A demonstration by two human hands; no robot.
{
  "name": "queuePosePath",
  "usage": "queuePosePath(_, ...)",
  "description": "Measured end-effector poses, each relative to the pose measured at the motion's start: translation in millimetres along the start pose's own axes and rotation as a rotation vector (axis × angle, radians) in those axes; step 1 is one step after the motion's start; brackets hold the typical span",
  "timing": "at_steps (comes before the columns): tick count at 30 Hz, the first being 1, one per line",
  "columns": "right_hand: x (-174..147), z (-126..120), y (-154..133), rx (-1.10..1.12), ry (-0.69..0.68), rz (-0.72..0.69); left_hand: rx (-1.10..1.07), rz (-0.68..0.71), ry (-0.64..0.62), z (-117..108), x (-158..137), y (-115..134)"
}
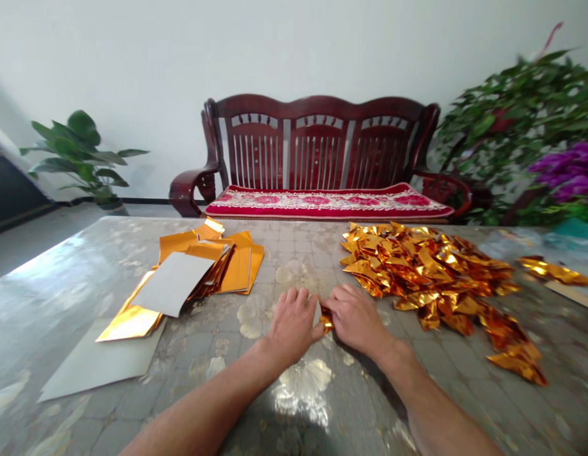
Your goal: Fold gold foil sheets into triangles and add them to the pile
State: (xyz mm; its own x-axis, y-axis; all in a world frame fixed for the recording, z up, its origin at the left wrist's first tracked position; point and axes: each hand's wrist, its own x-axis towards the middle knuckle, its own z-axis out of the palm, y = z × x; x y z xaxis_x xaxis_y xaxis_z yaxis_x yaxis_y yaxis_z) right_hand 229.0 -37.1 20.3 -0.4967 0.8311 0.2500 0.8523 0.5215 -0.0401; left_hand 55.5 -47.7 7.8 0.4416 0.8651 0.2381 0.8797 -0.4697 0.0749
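Observation:
Between my two hands, low over the tabletop, is a small piece of gold foil paper (327,321) with a pale grey side showing. My left hand (295,322) lies over its left part, fingers bent and thumb against the near edge. From the right, my right hand (355,315) grips the other side with curled fingers. Much of the paper is hidden beneath the hands. Off to the left is a loose stack of flat gold foil sheets (237,269), one turned grey side up. A heap of folded gold foil pieces (417,259) spreads out at the right.
A pale grey card (99,364) lies under the sheets on the patterned table (218,405). Clear plastic and a teal item (572,234) sit at the far right. Behind the table stand a dark red wooden bench (317,145) and potted plants (85,155).

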Motion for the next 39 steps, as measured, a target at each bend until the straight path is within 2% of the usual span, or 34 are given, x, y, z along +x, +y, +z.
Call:
queuePosePath(13,1.3,-3.6,3.0,0.037,-0.11,0.009,0.069,-0.001,0.047,7.5,-0.9,2.4)
queuePosePath(17,1.4,-2.9,1.4,0.019,-0.104,0.021,0.038,0.091,0.085,11.9,0.0,0.4)
queuePosePath(22,0.7,-1.2,5.1,0.063,-0.088,0.045,-0.021,0.183,0.065,18.7,2.4,-5.2)
queuePosePath(26,0.1,1.9,12.0,0.232,-0.083,0.109,-0.04,0.188,0.062,20.2,2.4,-7.1)
queuePosePath(31,0.3,10.3,16.9,0.396,-0.084,0.262,-0.07,0.177,0.056,16.7,2.0,-5.9)
queuePosePath(39,-0.4,11.7,14.3,0.356,-0.084,0.354,-0.085,0.157,0.051,9.7,1.2,-4.6)
